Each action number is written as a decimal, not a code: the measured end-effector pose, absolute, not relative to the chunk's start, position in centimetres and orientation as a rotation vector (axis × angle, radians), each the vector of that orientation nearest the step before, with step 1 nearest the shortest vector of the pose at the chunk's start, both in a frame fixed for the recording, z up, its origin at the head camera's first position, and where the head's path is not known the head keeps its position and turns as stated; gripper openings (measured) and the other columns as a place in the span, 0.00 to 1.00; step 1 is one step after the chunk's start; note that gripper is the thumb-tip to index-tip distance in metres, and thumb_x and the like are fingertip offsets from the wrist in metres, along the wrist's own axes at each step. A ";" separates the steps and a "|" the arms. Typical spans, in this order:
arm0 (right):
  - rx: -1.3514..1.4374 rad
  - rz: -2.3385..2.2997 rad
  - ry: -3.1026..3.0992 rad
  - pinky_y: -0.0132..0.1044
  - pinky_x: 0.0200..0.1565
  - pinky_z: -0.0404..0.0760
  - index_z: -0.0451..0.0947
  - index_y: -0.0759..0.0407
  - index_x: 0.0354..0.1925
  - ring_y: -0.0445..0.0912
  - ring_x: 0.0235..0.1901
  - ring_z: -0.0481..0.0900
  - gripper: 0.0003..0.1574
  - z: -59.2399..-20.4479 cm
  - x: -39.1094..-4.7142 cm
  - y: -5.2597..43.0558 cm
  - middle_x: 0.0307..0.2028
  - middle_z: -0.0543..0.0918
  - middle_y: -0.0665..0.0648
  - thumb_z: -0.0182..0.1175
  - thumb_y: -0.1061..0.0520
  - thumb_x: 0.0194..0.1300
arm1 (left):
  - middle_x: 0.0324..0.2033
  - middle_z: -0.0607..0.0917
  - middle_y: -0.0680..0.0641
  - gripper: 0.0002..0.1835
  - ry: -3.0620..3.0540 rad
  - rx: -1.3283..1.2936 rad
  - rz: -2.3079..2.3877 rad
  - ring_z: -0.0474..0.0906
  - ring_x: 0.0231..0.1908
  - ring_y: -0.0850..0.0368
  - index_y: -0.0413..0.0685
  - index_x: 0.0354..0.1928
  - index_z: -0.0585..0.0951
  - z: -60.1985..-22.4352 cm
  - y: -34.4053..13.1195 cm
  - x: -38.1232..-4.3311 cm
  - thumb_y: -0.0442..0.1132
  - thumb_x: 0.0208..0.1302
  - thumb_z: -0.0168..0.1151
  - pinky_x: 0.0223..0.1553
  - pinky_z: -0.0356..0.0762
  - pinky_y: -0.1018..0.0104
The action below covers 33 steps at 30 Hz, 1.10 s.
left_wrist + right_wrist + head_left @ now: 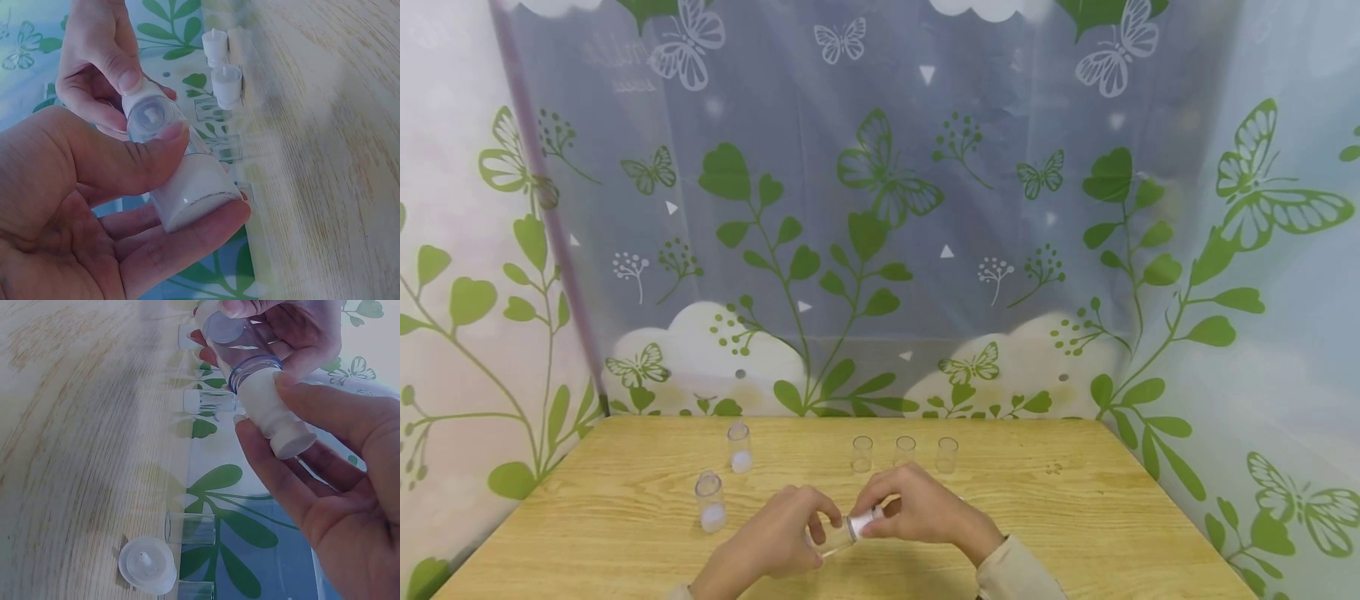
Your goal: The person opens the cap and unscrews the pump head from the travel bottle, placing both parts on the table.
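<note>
In front of me my left hand holds a small clear bottle with a white base, tilted over the table. Its thumb lies along the clear wall and its fingers pass under the white base. My right hand pinches a white stepped pump cap between thumb and fingers. The cap sits at the bottle's mouth, in line with the bottle, beside a clear rim with a bluish edge. In the left wrist view the right hand's fingers partly cover the cap.
Two similar bottles stand at the left of the wooden table. Three clear cylindrical covers form a row at the back. Two white pump caps lie right of the hands; the right wrist view shows one cap. Printed curtains surround the table.
</note>
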State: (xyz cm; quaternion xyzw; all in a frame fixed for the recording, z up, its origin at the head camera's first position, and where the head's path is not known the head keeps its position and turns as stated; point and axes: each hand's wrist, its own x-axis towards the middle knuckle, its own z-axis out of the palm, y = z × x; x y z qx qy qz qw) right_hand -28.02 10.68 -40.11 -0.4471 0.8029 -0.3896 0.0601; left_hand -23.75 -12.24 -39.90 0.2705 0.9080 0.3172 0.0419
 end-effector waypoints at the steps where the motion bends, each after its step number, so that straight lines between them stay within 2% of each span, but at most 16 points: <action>1: -1.354 -1.188 2.426 0.28 0.37 0.83 0.85 0.54 0.39 0.33 0.39 0.80 0.10 -40.1 -28.0 10.7 0.40 0.86 0.50 0.67 0.61 0.56 | 0.25 0.85 0.51 0.22 2.781 0.829 0.969 0.76 0.21 0.66 0.45 0.41 0.84 -39.9 -12.2 -23.8 0.26 0.37 0.71 0.25 0.77 0.71; 11: -1.325 -1.238 2.387 0.28 0.38 0.83 0.85 0.55 0.40 0.34 0.39 0.81 0.11 -40.1 -28.0 10.7 0.42 0.86 0.52 0.67 0.63 0.56 | 0.25 0.85 0.50 0.22 2.776 0.807 0.974 0.76 0.22 0.65 0.45 0.41 0.84 -39.6 -12.3 -23.7 0.26 0.38 0.70 0.25 0.77 0.69; 20: -1.296 -1.159 2.422 0.27 0.38 0.82 0.81 0.53 0.48 0.35 0.43 0.80 0.15 -40.3 -28.1 10.8 0.48 0.84 0.51 0.62 0.53 0.63 | 0.27 0.85 0.51 0.21 2.778 0.814 0.974 0.76 0.22 0.66 0.45 0.41 0.83 -39.7 -12.4 -23.7 0.26 0.39 0.70 0.26 0.78 0.70; 28: -1.260 -1.206 2.282 0.39 0.32 0.85 0.80 0.59 0.51 0.41 0.27 0.86 0.17 -40.3 -28.3 10.7 0.43 0.86 0.59 0.54 0.53 0.70 | 0.27 0.85 0.49 0.21 2.760 0.811 0.993 0.76 0.22 0.65 0.44 0.41 0.84 -39.8 -12.4 -23.8 0.25 0.39 0.70 0.25 0.77 0.70; 33: -1.242 -1.213 2.297 0.34 0.35 0.85 0.80 0.58 0.50 0.40 0.29 0.86 0.15 -40.3 -28.3 10.7 0.45 0.86 0.58 0.55 0.54 0.69 | 0.27 0.85 0.49 0.21 2.748 0.813 1.011 0.76 0.21 0.65 0.45 0.41 0.84 -39.7 -12.4 -23.8 0.25 0.39 0.71 0.25 0.78 0.69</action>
